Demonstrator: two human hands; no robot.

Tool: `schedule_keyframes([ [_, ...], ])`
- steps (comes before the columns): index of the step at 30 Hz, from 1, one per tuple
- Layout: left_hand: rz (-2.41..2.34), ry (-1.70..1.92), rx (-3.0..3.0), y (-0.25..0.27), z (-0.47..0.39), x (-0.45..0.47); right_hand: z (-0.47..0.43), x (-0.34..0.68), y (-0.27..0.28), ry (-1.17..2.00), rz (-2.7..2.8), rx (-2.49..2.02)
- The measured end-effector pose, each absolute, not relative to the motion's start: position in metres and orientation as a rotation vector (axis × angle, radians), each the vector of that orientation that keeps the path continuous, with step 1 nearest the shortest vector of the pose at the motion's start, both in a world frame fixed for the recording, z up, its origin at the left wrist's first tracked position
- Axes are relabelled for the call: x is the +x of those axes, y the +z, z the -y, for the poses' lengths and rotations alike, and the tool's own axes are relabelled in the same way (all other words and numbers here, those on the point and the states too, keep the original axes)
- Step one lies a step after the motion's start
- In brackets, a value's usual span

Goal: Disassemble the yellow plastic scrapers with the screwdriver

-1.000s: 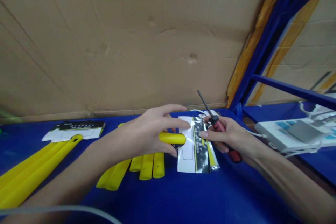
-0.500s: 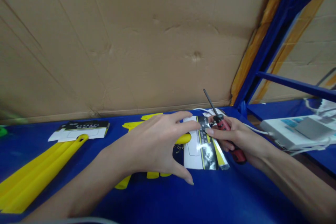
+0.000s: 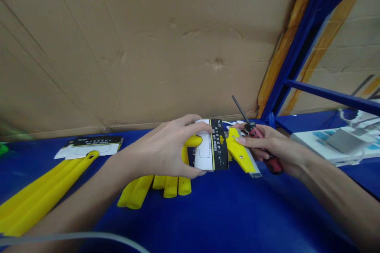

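Poking out right of the printed card (image 3: 211,146), the yellow scraper head (image 3: 242,156) is sitting over the blue table (image 3: 219,213). Right hand (image 3: 267,146) is pinching it, fingers closed, also gripping a red screwdriver (image 3: 273,165). Left hand (image 3: 170,148) is clasping the card's edges, thumb and fingers part-spread. Yellow tubular pieces (image 3: 170,187) are lying below.

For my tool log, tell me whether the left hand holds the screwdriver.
No, the red-handled screwdriver is in the right hand, while the left hand grips the printed card.

Free room lies across the near blue tabletop (image 3: 225,217); yellow handles (image 3: 50,184) block the left, screwdriver (image 3: 252,127) and cardboard wall (image 3: 178,47) the back.
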State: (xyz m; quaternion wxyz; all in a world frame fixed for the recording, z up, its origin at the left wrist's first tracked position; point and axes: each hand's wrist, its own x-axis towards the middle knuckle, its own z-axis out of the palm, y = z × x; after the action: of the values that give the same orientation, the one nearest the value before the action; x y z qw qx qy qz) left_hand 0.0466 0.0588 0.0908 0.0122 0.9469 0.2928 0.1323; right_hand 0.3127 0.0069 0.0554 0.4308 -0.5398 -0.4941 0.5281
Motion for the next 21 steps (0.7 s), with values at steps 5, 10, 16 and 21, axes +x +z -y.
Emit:
schedule_keyframes([
  [5,-0.997,0.478,2.847,0.094,-0.064,0.041,-0.002,0.336,0.069,1.315,1.19,-1.384],
  [10,-0.965,0.583,2.761,0.099,-0.069,0.045,-0.001,0.359,0.075,1.301,1.139,-1.349],
  [16,-0.977,0.483,2.711,0.099,-0.074,0.054,-0.002,0.371,0.076,1.253,1.138,-1.358],
  [21,-0.919,0.47,2.521,0.093,-0.09,0.044,0.002,0.377,0.077,1.15,1.128,-1.393],
])
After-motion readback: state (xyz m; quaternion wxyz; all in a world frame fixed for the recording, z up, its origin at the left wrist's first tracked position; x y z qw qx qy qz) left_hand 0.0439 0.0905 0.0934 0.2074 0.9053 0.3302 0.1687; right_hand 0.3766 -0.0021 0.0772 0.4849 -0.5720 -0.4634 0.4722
